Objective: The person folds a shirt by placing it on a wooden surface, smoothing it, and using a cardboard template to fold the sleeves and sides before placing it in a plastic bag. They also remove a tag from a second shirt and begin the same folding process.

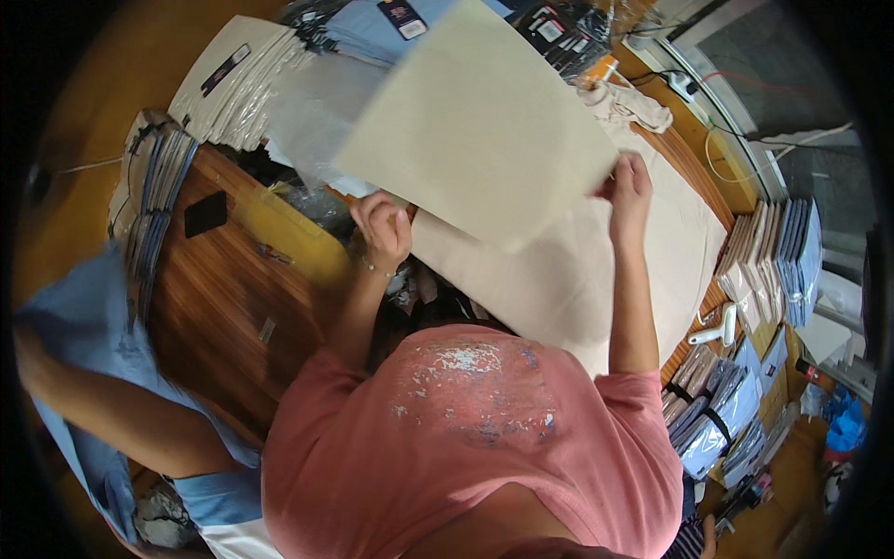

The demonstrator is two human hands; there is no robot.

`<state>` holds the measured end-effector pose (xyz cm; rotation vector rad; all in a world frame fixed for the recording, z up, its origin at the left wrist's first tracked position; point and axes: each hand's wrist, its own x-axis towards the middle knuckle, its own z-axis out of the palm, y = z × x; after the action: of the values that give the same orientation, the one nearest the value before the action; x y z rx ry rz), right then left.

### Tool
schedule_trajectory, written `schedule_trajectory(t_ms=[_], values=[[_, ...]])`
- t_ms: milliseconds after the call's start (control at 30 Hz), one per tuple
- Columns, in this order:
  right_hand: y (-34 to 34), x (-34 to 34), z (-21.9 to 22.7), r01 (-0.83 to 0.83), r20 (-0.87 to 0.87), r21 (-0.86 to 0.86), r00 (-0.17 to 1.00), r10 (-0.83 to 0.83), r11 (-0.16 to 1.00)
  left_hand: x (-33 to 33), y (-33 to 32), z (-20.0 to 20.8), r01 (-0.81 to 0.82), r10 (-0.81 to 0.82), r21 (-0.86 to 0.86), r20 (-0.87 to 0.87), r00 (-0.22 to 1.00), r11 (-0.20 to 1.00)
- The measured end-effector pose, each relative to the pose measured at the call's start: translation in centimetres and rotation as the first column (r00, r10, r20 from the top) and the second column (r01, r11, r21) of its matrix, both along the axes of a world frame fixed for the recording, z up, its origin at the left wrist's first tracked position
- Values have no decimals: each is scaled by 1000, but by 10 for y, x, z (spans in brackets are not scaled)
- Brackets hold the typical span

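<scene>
A flat cream folded garment (475,121), blurred by motion, is raised and tilted above the table in front of me. My right hand (630,191) is closed on its right corner. My left hand (382,233) has its fingers curled right at the lower left edge; whether it pinches that edge or something behind it is not clear. Beneath the garment, pale pink cloth (596,289) covers the work surface. Cloudy clear plastic (312,107) lies just beyond my left hand.
Stacked cream garments (237,79) and blue garments (363,33) stand at the back. More folded, bagged garments (750,261) line the right, near a white-handled tool (717,326). A dark flat rectangle (206,214) lies on the wooden table (219,307). Another person's arm (121,410) reaches over blue cloth at left.
</scene>
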<state>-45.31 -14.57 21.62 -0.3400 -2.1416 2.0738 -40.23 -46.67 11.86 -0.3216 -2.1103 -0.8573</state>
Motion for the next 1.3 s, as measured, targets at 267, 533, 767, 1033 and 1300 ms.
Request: schedule_trajectory(t_ms=[267,533,767,1033,1300], values=[[130,74,-83,97,407,110,904,-134,989,-126,64,-1,413,-286,-349,361,888,841],[110,109,-80,-27,362,76,932,-3,997,-118,67,-18,339,-134,-370,482,866,865],[81,55,-91,51,291,24,955,-56,998,-33,71,-12,277,-264,42,465,845,960],[50,44,-103,5,354,71,935,-30,997,14,92,-37,377,-102,-315,634,767,871],[43,51,-100,7,254,276,964,-80,961,17,95,-43,350,-79,-337,612,787,874]])
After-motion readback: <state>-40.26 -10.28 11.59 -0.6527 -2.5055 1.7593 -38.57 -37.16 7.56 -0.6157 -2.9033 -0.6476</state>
